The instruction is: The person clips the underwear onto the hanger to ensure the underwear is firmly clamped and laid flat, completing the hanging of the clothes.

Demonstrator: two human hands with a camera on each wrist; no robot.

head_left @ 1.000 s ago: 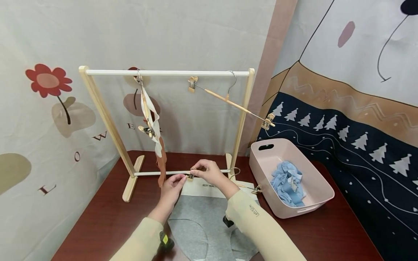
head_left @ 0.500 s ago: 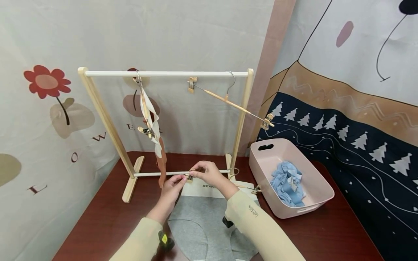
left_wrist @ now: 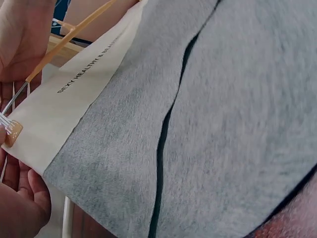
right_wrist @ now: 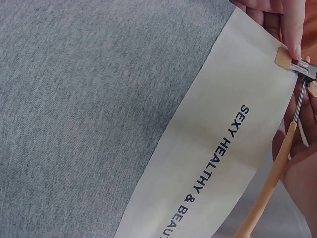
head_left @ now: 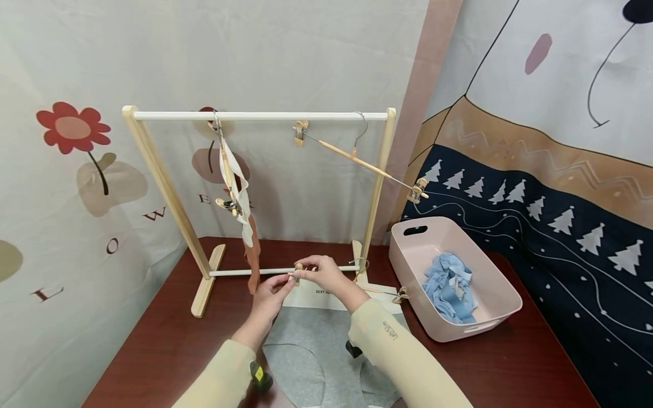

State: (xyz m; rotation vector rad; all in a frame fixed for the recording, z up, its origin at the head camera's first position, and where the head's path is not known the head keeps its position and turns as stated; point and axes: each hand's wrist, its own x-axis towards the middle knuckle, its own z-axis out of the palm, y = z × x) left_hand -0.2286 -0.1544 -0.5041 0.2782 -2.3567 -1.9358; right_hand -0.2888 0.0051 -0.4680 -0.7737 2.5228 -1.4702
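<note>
Grey underpants (head_left: 331, 340) with a cream waistband (right_wrist: 213, 144) lie spread below my hands. A wooden trouser hanger (right_wrist: 270, 183) runs along the waistband's top edge. Its left clip (right_wrist: 285, 58) sits on the waistband's left corner. My left hand (head_left: 270, 293) pinches that corner beside the clip. My right hand (head_left: 323, 275) holds the clip, thumb and fingers at its grips. The hanger's other clip (head_left: 400, 295) lies at the waistband's right corner. In the left wrist view, the left hand (left_wrist: 22, 203) shows beneath the fabric edge.
A wooden rack (head_left: 380, 187) with a white top bar (head_left: 260, 115) stands behind. On it hang a bare clip hanger (head_left: 357, 160) and a cream-and-brown garment (head_left: 240, 181). The pink basket (head_left: 408, 249) at right holds blue cloth (head_left: 449, 289). Everything stands on a dark red table (head_left: 153, 345).
My right hand has shifted slightly and the clip has turned more upright. The hanger's hook has tipped over near the rack's right foot. My left hand stays nearly still.
</note>
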